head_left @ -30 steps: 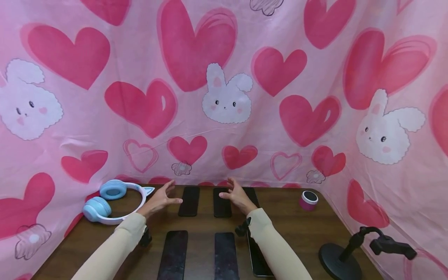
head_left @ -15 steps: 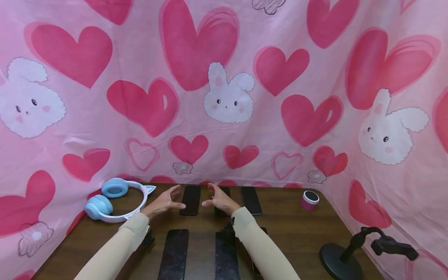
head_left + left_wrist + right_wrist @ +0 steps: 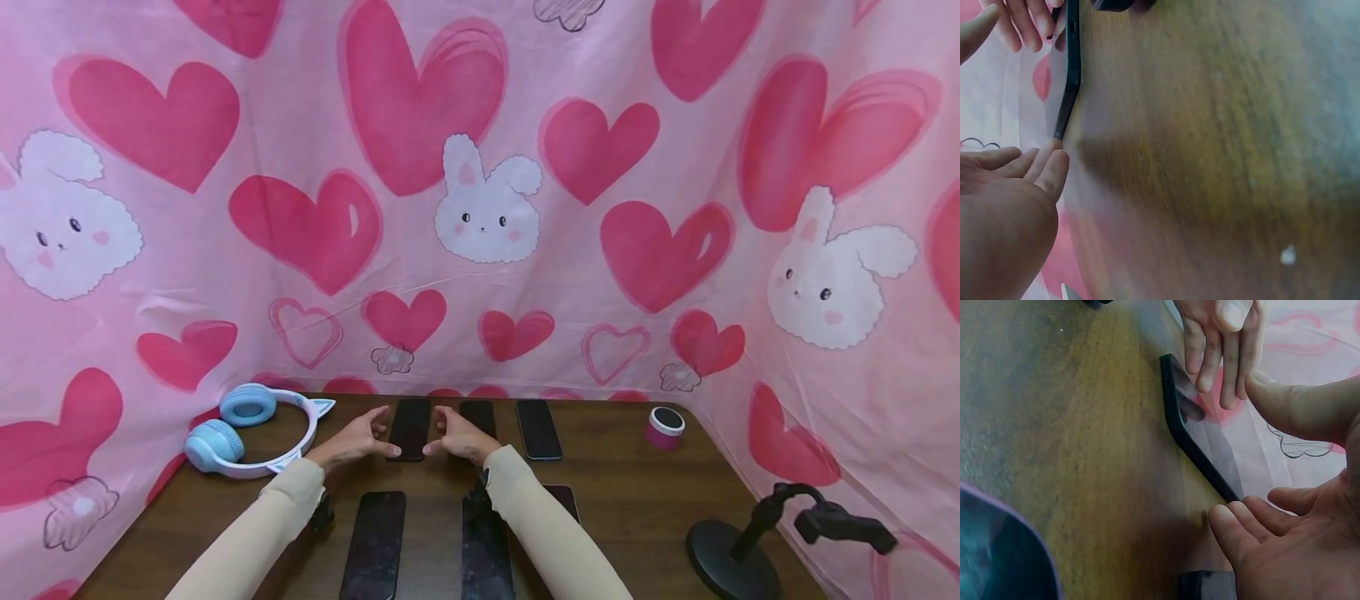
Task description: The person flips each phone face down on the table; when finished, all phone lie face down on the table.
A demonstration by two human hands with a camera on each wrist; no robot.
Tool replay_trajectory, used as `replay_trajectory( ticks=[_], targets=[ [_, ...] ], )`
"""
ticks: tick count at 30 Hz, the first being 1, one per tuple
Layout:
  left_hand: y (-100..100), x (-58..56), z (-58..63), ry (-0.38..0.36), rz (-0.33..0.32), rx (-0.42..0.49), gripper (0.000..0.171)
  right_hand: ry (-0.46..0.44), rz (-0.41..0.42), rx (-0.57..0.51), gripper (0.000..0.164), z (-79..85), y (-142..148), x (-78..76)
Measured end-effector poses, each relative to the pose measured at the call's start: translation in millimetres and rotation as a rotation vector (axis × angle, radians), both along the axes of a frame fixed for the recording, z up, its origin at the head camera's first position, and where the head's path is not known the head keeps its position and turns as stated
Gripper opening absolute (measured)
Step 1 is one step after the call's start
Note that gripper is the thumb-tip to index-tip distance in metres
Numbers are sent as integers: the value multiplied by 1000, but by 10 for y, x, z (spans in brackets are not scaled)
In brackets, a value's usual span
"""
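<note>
In the head view a black smartphone point(image 3: 410, 429) lies flat in the back row, between my two hands. My left hand point(image 3: 357, 439) is at its left side, fingers loosely bent and thumb stretched toward the near edge. On the other side my right hand point(image 3: 461, 438) mirrors it. In the left wrist view the left fingertips point(image 3: 1054, 165) come up to the end of the phone point(image 3: 1072, 75). The right wrist view has the right fingertips point(image 3: 1225, 519) close by the phone's near corner; whether they touch I cannot tell. Neither hand grips it.
More dark phones lie around: a second point(image 3: 480, 414) and third point(image 3: 538, 429) in the back row, others point(image 3: 373, 542) point(image 3: 487, 558) in front, one partly under the right sleeve. Blue cat-ear headphones point(image 3: 243, 433), a pink-white jar point(image 3: 663, 428) and a black stand point(image 3: 735, 558) flank them.
My right hand has moved left, from over the middle and right back-row phones to the right side of the left one. The left hand has shifted slightly closer to that phone.
</note>
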State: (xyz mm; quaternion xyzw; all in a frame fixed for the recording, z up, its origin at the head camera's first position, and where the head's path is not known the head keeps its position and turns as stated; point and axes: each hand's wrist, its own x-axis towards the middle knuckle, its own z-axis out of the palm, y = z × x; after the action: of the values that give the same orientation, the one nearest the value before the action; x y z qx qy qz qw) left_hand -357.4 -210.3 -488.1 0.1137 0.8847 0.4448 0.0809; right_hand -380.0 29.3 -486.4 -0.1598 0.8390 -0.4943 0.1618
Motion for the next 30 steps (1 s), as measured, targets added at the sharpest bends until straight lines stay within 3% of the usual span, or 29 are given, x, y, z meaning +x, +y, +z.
replay_trajectory(
  ticks=[9,19,26,30],
  targets=[
    [-9,19,-99,-26,5,-15,101,-23,-2,30,87,-70,-148,16],
    [-2,-39,-64,-11,-90,132,101,60,-33,98,87,-17,-288,-21],
    [36,-31,-40,-88,-15,169,91,102,-67,113,85,-46,-315,-28],
    [42,-34,-58,-96,-10,183,89,116,-87,121,86,-67,-336,-15]
  ],
)
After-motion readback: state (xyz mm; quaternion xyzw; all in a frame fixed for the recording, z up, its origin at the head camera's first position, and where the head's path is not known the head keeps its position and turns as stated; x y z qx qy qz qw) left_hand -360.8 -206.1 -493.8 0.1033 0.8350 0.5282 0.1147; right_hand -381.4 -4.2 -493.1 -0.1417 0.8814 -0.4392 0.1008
